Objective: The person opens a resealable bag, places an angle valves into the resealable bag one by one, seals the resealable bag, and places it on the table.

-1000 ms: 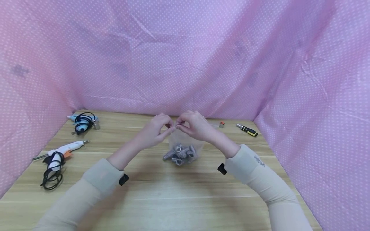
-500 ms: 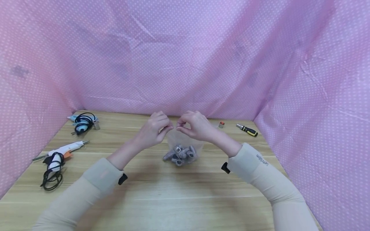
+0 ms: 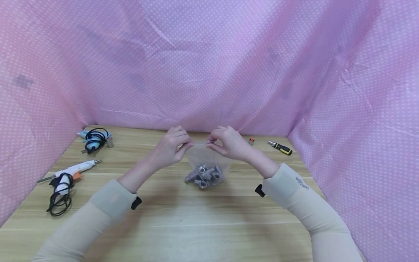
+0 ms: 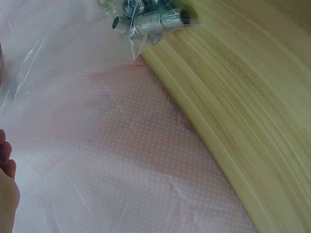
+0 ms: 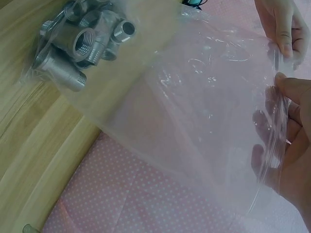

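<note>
Two hands pinch the top edge of a clear plastic bag (image 3: 209,162) above the wooden table (image 3: 196,225); the left hand (image 3: 171,147) grasps its left corner, the right hand (image 3: 227,143) its right corner; metal pipe fittings (image 3: 205,174) sit in the bag's bottom on the table; a glue gun (image 3: 67,171) lies far left; a screwdriver (image 3: 279,147) lies far right.

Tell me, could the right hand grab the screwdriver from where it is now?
Probably yes, but not right away. The right hand is pinching the bag top. The screwdriver lies on the table on that same side, with nothing between. It would have to let go first.
</note>
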Available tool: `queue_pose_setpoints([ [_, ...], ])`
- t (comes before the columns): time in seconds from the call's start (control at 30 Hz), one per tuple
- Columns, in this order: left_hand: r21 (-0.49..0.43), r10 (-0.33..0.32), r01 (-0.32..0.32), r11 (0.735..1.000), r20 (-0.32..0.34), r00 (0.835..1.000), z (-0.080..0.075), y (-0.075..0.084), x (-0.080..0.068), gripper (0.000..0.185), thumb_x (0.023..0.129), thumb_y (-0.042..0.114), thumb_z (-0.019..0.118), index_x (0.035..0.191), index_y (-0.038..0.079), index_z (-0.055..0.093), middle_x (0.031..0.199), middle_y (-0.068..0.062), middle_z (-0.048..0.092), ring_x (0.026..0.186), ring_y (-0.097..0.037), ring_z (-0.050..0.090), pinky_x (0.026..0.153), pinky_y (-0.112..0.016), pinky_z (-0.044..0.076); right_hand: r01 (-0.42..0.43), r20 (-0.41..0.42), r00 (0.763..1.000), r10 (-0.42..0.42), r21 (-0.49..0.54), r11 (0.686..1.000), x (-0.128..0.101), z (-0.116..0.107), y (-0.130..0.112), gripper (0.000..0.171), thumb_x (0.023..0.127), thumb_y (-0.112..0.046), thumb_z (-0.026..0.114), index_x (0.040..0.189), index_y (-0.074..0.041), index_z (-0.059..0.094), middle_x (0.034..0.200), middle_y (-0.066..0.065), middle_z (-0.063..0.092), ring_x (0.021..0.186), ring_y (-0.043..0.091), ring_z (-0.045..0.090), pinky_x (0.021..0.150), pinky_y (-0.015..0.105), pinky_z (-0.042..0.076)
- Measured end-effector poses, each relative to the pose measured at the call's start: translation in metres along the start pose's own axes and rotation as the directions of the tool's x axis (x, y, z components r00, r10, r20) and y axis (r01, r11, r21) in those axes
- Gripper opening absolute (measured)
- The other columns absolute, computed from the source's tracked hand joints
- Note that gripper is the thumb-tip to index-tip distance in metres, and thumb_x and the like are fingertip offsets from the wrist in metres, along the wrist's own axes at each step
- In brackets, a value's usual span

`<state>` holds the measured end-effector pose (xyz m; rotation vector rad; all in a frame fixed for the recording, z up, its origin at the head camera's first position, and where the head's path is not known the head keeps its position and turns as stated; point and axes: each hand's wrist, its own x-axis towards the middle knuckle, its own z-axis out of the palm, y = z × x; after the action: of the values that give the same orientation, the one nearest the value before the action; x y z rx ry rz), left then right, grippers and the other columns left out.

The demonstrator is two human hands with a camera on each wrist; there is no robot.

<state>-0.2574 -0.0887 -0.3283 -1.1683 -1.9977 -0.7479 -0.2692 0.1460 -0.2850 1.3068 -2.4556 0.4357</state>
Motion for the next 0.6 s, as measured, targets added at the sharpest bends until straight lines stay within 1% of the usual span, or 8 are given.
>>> queue_pose_setpoints([
  [0.23,0.006,0.005,-0.005,1.000,-0.006,1.000,-0.003,-0.002,-0.002,0.006,0.080,0.004,0.070,0.078,0.004,0.064,0.072,-0.003,0.060,0.075,-0.019,0.050,0.073,-0.034,0.039,-0.008,-0.012,1.000,0.008,0.001,1.000,-0.005,-0.002,0.005,0.011,0.082,-0.023,0.072,0.086,-0.014,0.068,0.084,-0.003,0.067,0.080,0.014,0.059,0.070,0.033,0.044],
  [0.47,0.005,-0.007,0.007,1.000,-0.011,1.000,-0.004,-0.007,-0.006,0.008,0.079,0.001,0.071,0.076,0.004,0.064,0.071,-0.003,0.060,0.074,-0.017,0.049,0.071,-0.032,0.040,-0.046,0.015,0.999,0.046,-0.012,0.999,-0.010,-0.003,0.011,0.011,0.084,-0.024,0.071,0.088,-0.014,0.068,0.086,-0.004,0.067,0.083,0.014,0.058,0.073,0.034,0.042],
  [0.6,0.004,-0.015,0.015,1.000,-0.007,1.000,-0.006,-0.008,-0.009,0.007,0.080,0.002,0.070,0.076,0.004,0.064,0.072,-0.003,0.061,0.074,-0.017,0.050,0.071,-0.031,0.040,-0.051,0.009,0.999,0.051,-0.009,0.999,-0.014,-0.004,0.015,0.010,0.084,-0.024,0.071,0.087,-0.015,0.069,0.086,-0.005,0.068,0.083,0.014,0.059,0.072,0.035,0.044],
])
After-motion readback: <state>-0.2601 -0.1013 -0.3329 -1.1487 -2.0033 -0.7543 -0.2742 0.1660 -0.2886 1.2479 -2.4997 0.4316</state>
